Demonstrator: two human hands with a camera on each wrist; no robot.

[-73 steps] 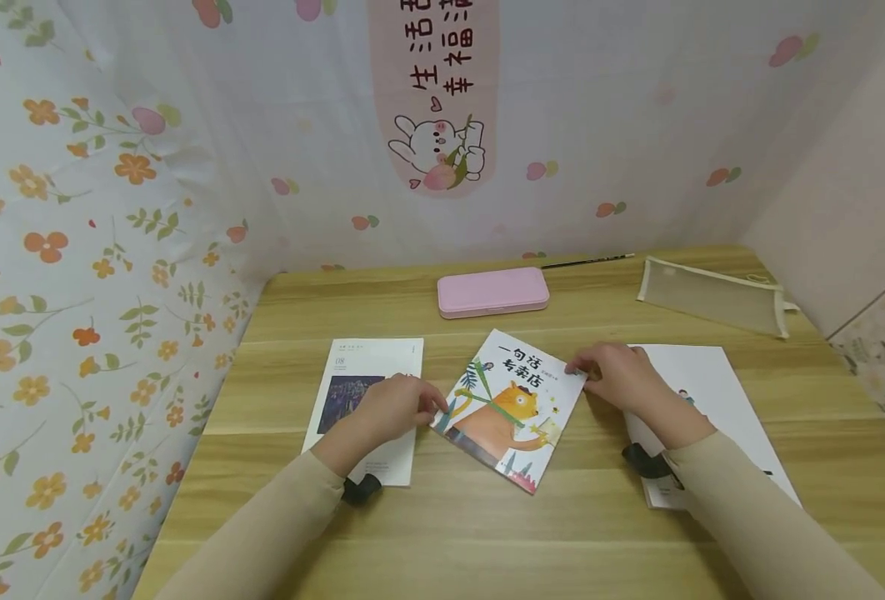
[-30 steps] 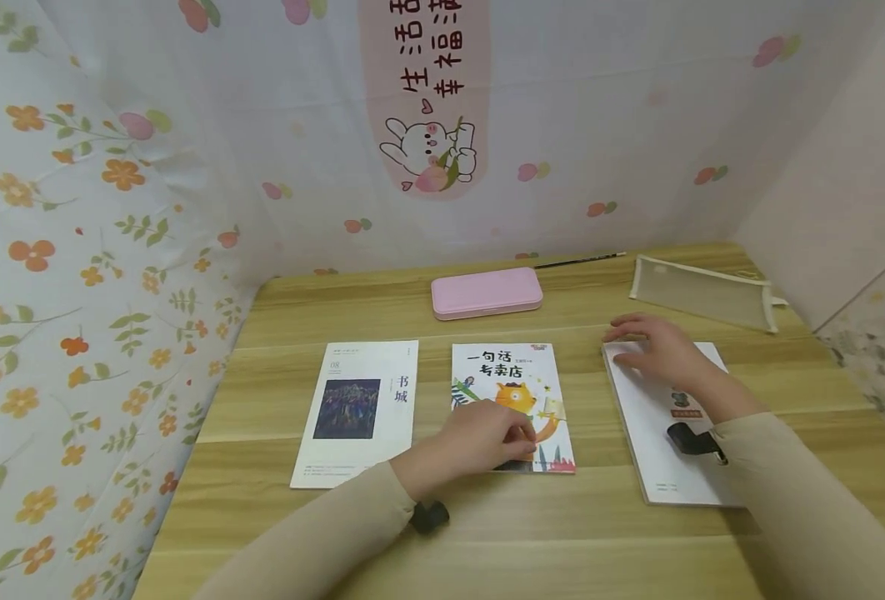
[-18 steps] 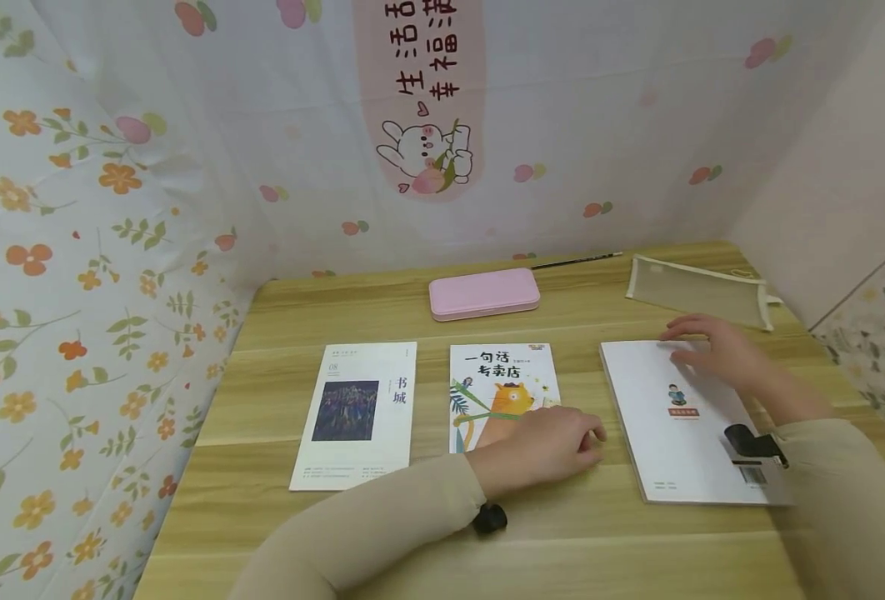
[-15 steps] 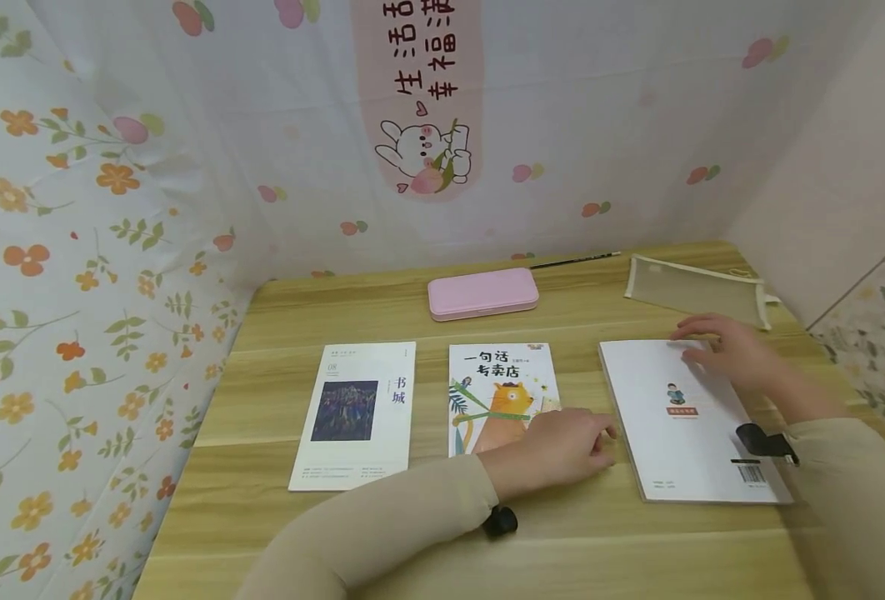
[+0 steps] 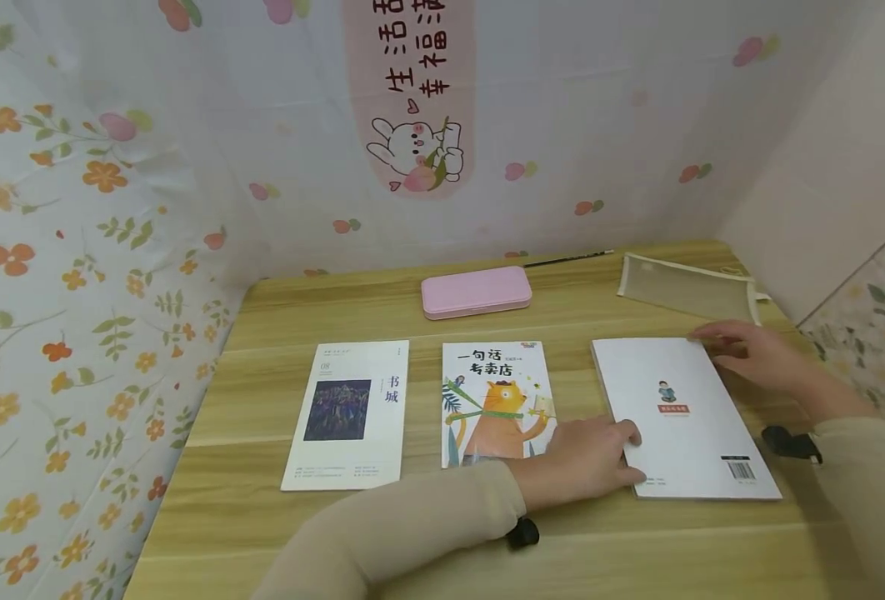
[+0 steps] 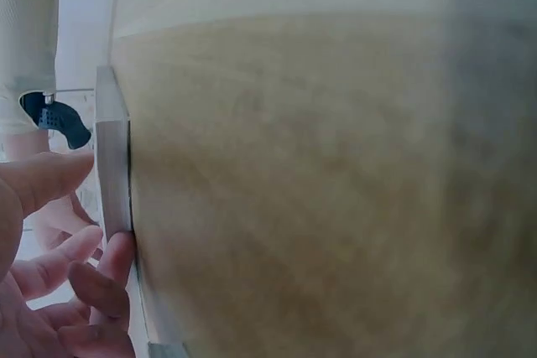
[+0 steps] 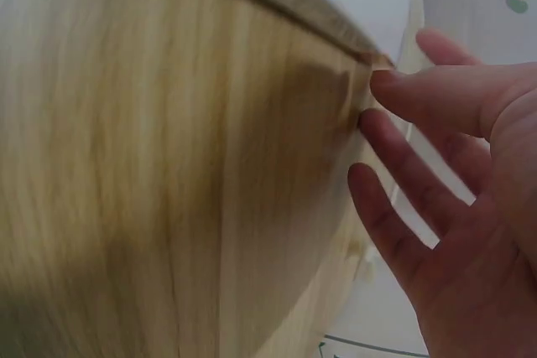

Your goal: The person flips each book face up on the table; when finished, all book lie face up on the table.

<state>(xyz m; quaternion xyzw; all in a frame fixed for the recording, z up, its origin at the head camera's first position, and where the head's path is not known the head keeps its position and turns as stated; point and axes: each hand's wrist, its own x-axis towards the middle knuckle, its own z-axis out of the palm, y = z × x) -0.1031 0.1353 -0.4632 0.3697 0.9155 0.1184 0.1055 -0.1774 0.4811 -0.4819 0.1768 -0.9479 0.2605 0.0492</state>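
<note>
A thick white book [image 5: 682, 433] lies on the right of the table, with a small seated figure and a barcode on its cover. My left hand [image 5: 591, 454] is at its lower left edge, thumb and fingers spread along the side. In the left wrist view fingertips [image 6: 117, 249] of this hand meet the book's edge [image 6: 113, 157]. At the upper right corner, my right hand [image 5: 761, 358] reaches in with relaxed fingers. The right wrist view shows its thumb close by the book's corner and the other fingers apart. A bear picture book [image 5: 495, 400] lies left of the left hand, its lower right corner hidden.
A cream book with a dark picture [image 5: 348, 417] lies at the left. Behind stand a pink pencil case [image 5: 476, 292], a thin dark pencil-like stick [image 5: 570, 259] and a mesh zip pouch [image 5: 686, 287]. Floral cloth [image 5: 112, 250] borders the table [image 5: 322, 312].
The bear picture book has been turned straight and let go. My left hand has moved right to the white book's left edge; my right hand has moved right to its upper right corner.
</note>
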